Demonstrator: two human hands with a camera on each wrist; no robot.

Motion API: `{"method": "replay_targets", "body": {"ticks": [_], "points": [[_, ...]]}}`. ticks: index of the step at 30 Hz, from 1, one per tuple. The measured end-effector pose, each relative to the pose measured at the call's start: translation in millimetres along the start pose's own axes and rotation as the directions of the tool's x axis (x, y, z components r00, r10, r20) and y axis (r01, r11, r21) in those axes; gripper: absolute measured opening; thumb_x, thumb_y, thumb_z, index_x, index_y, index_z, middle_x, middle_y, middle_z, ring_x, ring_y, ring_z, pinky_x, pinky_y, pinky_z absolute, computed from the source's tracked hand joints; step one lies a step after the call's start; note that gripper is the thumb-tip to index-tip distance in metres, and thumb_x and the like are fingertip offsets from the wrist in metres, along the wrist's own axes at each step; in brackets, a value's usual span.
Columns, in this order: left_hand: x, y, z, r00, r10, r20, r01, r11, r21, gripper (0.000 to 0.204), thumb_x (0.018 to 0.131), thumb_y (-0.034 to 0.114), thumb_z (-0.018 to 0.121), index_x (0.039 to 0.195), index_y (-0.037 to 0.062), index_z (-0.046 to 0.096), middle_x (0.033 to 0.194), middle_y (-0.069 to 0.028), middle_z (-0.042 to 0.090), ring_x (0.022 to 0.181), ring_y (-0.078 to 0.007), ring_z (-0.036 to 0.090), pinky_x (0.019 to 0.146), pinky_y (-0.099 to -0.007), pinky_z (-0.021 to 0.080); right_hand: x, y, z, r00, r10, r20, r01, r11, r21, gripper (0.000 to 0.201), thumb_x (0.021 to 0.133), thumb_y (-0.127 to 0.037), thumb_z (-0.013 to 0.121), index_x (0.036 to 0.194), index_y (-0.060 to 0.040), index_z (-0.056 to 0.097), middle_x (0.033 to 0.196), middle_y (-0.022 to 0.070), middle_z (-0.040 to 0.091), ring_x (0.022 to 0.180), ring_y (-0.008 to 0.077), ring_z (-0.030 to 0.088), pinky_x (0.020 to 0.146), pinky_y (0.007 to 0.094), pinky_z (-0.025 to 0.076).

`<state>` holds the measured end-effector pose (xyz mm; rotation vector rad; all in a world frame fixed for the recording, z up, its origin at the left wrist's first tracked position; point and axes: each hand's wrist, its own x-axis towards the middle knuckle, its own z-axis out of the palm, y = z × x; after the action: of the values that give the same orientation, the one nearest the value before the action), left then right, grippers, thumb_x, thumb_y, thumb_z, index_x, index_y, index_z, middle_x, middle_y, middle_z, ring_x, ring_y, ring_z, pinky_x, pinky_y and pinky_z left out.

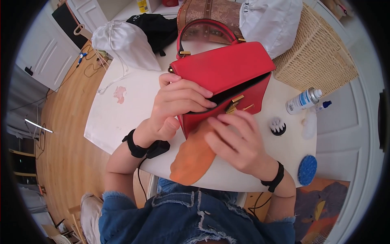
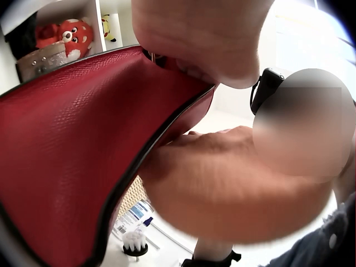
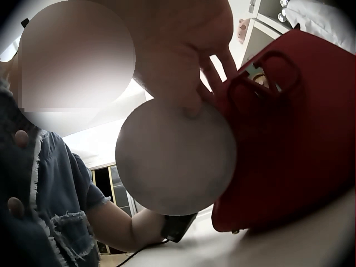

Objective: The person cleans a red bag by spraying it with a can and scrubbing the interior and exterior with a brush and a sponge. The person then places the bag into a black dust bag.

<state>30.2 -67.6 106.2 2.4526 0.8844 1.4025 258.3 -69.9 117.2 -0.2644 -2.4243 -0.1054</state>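
Note:
A red handbag [image 1: 223, 65] with a top handle stands on the white table, its flap partly lifted over a dark opening. My left hand [image 1: 172, 101] grips the bag at the near left edge of the opening, fingertips at the gap under the flap and thumb outside. My right hand [image 1: 239, 142] pinches an orange cloth [image 1: 193, 158] against the front panel, just below the gold clasp [image 1: 234, 104]. The cloth hangs down over the table's front edge. In the right wrist view the bag's front [image 3: 300, 133] fills the right side.
A spray can [image 1: 302, 101], a round white-bristled brush [image 1: 278, 126] and a blue sponge [image 1: 307, 170] sit to the right on the table [image 1: 122, 134]. A wicker basket [image 1: 317, 53], white dust bags [image 1: 126, 44] and a brown patterned bag [image 1: 211, 14] stand behind.

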Motion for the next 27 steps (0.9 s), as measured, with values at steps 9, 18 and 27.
{"method": "replay_targets", "body": {"ticks": [9,18,27], "points": [[-1,-1,0,0.998,0.058,0.009,-0.058,0.998,0.001,0.058,0.093,0.040,0.024,0.077,0.0023,0.066,0.090,-0.0066,0.070,0.097,-0.0216,0.064,0.093,-0.0345,0.025,-4,8,-13,0.967,0.185,-0.173,-0.186,0.983,0.013,0.034,0.067,-0.009,0.064,0.100,-0.0018,0.064,0.108,0.0132,0.062,0.098,0.0308,0.056,0.082,0.0442,0.047],[1,2,-1,0.999,0.039,0.035,-0.039,0.999,0.004,0.074,0.096,0.049,0.013,0.079,0.0022,0.068,0.090,-0.0068,0.070,0.097,-0.0221,0.064,0.094,-0.0344,0.025,-2,12,-24,0.902,0.391,-0.183,-0.382,0.920,0.083,0.035,0.065,0.000,0.067,0.100,0.0012,0.062,0.105,0.0133,0.060,0.097,0.0312,0.058,0.091,0.0437,0.043],[0,-4,-2,0.999,0.006,0.034,-0.005,1.000,-0.027,0.085,0.095,0.056,0.005,0.080,0.0018,0.069,0.090,-0.0068,0.070,0.098,-0.0223,0.063,0.094,-0.0342,0.024,-9,26,-35,0.872,0.424,-0.243,-0.393,0.904,0.167,0.036,0.064,0.006,0.066,0.100,0.0025,0.062,0.105,0.0154,0.061,0.092,0.0324,0.058,0.083,0.0409,0.046]]}}
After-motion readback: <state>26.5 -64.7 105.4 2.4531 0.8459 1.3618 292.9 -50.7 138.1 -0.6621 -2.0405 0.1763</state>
